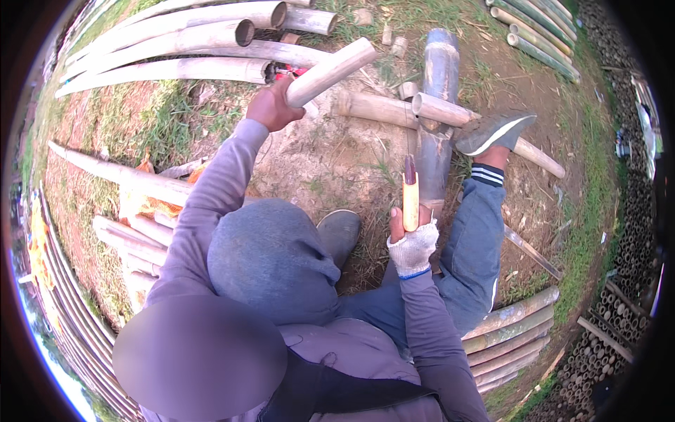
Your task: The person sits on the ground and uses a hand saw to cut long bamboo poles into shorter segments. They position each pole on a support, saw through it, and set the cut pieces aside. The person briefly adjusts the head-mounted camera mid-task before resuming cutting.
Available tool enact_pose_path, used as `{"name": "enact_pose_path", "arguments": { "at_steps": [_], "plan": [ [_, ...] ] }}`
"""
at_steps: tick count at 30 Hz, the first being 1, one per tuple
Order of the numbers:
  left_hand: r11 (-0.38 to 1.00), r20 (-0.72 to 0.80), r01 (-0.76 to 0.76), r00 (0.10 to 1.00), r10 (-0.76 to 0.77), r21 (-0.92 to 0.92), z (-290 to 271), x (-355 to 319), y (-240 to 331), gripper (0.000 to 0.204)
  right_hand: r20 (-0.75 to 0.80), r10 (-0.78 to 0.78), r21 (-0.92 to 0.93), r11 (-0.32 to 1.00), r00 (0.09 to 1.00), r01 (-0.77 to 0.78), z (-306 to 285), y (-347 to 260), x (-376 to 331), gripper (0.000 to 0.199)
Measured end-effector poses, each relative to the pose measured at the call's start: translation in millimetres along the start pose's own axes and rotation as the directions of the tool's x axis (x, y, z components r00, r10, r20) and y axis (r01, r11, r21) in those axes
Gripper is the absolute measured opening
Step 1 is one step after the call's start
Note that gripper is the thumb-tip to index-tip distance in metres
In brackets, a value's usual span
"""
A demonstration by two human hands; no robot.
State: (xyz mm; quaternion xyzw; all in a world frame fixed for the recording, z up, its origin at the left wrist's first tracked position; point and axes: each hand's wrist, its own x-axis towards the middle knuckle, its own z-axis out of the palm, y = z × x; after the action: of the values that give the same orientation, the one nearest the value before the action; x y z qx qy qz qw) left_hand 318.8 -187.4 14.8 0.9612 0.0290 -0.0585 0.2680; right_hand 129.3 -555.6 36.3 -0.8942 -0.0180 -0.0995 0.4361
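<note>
My left hand (276,107), bare, is closed round the lower end of a short, pale bamboo piece (336,69), which tilts up to the right above the ground. In my right hand (413,239), which wears a white fingerless glove, stands a tool with a yellow handle and a dark, narrow end (410,193); its exact kind does not show. Beyond that hand lies a thick, dark bamboo trunk (441,70). A pale bamboo pole (446,110) rests across the trunk, with my right shoe (496,133) on it.
Several long bamboo poles (169,69) lie at the far left, with more at the left side (126,169). Greenish poles (541,35) are stacked far right, and others (513,323) lie near right. Small bamboo offcuts (399,46) dot the ground. My left shoe (339,235) stands mid-ground.
</note>
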Motion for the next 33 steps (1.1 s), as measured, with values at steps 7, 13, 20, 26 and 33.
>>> {"name": "enact_pose_path", "arguments": {
  "at_steps": [7, 13, 20, 26, 33],
  "plan": [
    [0.678, -0.269, 0.044, 0.897, -0.35, -0.734, -56, -83, 5, 0.09, 0.664, -0.109, -0.197, 0.929, 0.74, 0.314, 63, 64, -39, 0.045],
    [0.543, -0.372, 0.041, 0.686, -0.625, -0.839, -93, -201, -60, 0.091, 0.594, 0.214, 0.494, 0.664, 0.776, -0.561, 48, 189, -78, 0.038],
    [0.47, -0.439, 0.089, 0.24, -0.866, -0.878, -105, -349, -170, 0.096, 0.755, -0.086, -0.333, 0.804, 0.65, 0.492, 34, 179, -62, 0.039],
    [0.4, -0.403, 0.251, 0.041, -0.914, -0.882, -138, -442, -238, 0.105, 0.725, -0.104, -0.497, 0.606, 0.681, 0.621, 20, 202, -66, 0.042],
    [0.143, -0.353, 0.907, -0.007, -0.935, -0.397, -109, -492, -275, 0.107, 0.705, 0.003, -0.493, 0.72, 0.709, 0.488, 28, 131, -66, 0.026]
  ]
}}
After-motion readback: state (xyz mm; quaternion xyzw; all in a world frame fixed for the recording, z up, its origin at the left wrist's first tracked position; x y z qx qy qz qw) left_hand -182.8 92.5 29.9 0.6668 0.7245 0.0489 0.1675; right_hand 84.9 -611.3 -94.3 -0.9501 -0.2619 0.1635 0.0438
